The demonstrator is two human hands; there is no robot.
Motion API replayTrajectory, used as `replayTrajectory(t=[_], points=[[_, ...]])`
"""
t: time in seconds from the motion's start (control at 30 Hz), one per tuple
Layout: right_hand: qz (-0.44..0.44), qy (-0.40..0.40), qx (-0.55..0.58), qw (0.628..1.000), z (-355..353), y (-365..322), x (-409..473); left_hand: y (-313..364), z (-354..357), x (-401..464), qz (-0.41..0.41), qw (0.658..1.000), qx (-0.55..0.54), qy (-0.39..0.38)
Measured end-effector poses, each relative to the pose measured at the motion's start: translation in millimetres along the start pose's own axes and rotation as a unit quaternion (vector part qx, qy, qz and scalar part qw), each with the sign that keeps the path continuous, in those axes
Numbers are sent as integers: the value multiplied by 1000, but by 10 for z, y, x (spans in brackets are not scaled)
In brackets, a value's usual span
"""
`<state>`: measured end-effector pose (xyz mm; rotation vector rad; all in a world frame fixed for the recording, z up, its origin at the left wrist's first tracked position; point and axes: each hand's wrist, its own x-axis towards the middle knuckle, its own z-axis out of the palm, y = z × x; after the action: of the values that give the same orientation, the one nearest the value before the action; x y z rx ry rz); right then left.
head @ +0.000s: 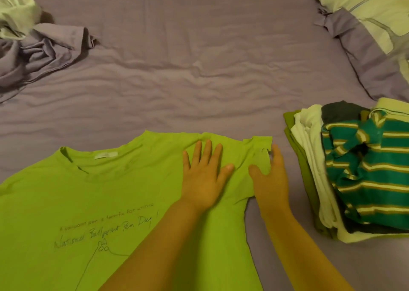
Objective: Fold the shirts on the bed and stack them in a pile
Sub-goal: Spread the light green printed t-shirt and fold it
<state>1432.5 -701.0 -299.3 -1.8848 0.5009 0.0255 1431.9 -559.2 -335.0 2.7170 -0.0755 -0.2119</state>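
A lime green T-shirt (93, 193) with black handwritten-style print lies spread face up on the purple bed sheet (188, 69), collar toward the far side. My left hand (203, 175) presses flat on its right shoulder, fingers straight. My right hand (272, 180) holds the edge of the right sleeve (257, 155), thumb on top of the cloth and fingers at its outer edge. To the right stands a pile of folded shirts (354, 175), a green striped polo on top, white, dark and green ones beneath.
A crumpled purple cloth (42, 53) and a pale green one (15, 11) lie at the far left. A floral pillow with a purple border (376, 25) sits at the far right. Wrinkled sheet stretches across the middle.
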Motion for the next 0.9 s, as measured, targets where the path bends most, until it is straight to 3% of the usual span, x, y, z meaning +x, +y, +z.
replayTrajectory(t=[0.03,0.07,0.1,0.17,0.2,0.27,0.33,0.43,0.47,0.5,0.67,0.77,0.83,0.9], points=[[-39,-3,-12,999,46,-87,-75,-15,-112,-12,-34,992,-122,1],[-80,-20,-35,996,106,-165,-166,-15,-261,-29,-87,958,-274,8],[-124,-51,-65,989,180,-253,-267,-32,-400,-56,-153,890,-429,25],[-212,-153,-161,952,357,-335,-494,-90,-665,-102,-264,706,-657,13],[-251,-198,-228,920,437,-330,-599,-165,-732,-125,-295,643,-707,-6],[-317,-202,-318,870,536,-271,-739,-293,-825,-212,-306,600,-737,-52],[-318,-165,-323,876,596,-180,-783,-412,-767,-271,-297,640,-706,-61],[-336,-135,-347,865,757,-21,-676,-555,-594,-313,-261,820,-509,-6],[-343,-142,-377,849,814,36,-627,-566,-573,-324,-237,863,-447,6],[-342,-146,-412,832,863,84,-583,-594,-575,-340,-226,884,-409,22],[-291,-160,-525,784,925,280,-565,-942,-643,-534,-206,928,-299,88],[-273,-152,-537,784,1005,203,-623,-1267,-739,-820,-122,981,-104,111],[-298,-177,-541,767,1149,75,-760,-1515,-741,-1080,-79,991,16,109],[-349,-209,-528,745,1360,-21,-950,-1747,-734,-1329,-96,988,82,86]])
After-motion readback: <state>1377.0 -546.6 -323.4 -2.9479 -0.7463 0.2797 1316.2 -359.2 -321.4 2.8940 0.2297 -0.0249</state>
